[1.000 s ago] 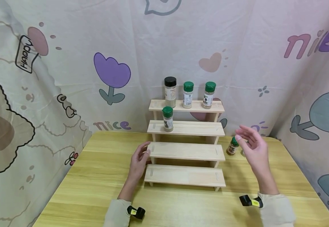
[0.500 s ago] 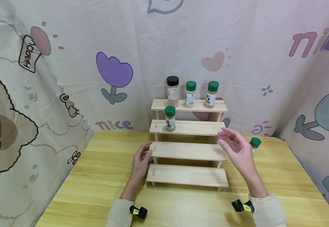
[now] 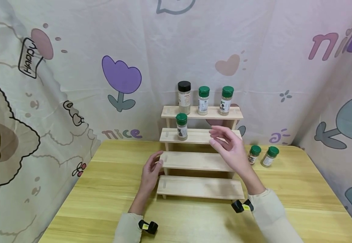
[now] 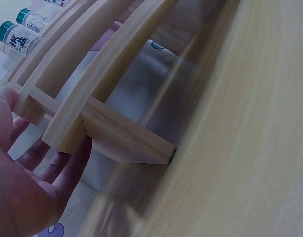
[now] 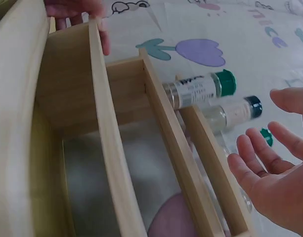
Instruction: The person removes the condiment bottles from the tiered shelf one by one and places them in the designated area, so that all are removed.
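Note:
A four-tier wooden display rack [image 3: 200, 186] stands on the table. My left hand [image 3: 150, 170] holds its left end by a board; the left wrist view shows the fingers [image 4: 67, 165] wrapped behind the board's end. My right hand [image 3: 231, 150], with nothing in it, hovers over the right part of the middle tiers, fingers loosely bent. One green-capped spice jar [image 3: 182, 127] stands at the left of the second tier from the top. The top tier bears a black-capped jar [image 3: 184, 98] and two green-capped jars, one in the middle [image 3: 203, 100] and one at right [image 3: 225, 101].
Two more green-capped spice jars, one dark-filled [image 3: 253, 155] and one paler [image 3: 269, 157], stand on the wooden table [image 3: 103, 189] right of the rack. A printed cloth [image 3: 163, 50] hangs behind the table and along both sides.
My right hand has moved left from beside the table jars to over the rack, uncovering those jars. My left hand stays at the rack's left end.

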The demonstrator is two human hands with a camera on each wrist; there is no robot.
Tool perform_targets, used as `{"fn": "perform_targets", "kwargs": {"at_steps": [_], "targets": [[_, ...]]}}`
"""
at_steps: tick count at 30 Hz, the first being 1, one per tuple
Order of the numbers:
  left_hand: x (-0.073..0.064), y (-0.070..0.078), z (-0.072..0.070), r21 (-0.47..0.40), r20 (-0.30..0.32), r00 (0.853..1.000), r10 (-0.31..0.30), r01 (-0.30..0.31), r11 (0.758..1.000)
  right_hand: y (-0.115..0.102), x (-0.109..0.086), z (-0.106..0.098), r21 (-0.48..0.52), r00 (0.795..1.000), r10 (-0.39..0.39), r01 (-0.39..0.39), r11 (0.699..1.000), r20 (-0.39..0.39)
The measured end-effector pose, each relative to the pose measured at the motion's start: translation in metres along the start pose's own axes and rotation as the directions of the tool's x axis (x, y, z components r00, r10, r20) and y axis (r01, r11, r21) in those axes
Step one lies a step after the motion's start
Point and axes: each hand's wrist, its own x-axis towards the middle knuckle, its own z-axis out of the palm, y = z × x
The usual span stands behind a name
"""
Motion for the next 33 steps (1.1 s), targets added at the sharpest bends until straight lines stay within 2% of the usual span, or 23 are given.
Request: {"fn": "perform_targets", "kwargs": {"at_steps": [10,14,19,23,29,33], "targets": [[0.000,0.001,-0.001,0.002,0.001,1.000,-0.024,0.024,1.000,-0.002,0.038,0.028,-0.017,0.996,0.053,-0.051,0.999,0.075],[0.000,-0.001,-0.001,0.006,0.002,1.000,-0.008,0.008,1.000,-0.001,0.050,0.036,-0.027,0.994,0.049,-0.046,0.999,0.093],[0.001,-0.001,-0.001,0.011,-0.001,1.000,0.005,-0.005,1.000,-0.001,0.064,0.048,0.008,0.991,0.049,-0.050,0.999,0.125],[-0.001,0.000,-0.001,0.009,-0.004,1.000,-0.016,0.016,1.000,0.001,0.071,0.056,-0.004,0.987,0.073,-0.073,0.997,0.144],[-0.002,0.000,-0.001,0.003,-0.003,1.000,-0.023,0.023,1.000,0.005,0.075,0.064,-0.072,0.983,0.127,-0.118,0.990,0.130],[-0.001,0.000,-0.002,0.002,0.004,1.000,-0.026,0.026,1.000,0.005,0.077,0.066,-0.059,0.983,0.149,-0.143,0.988,0.111]]}}
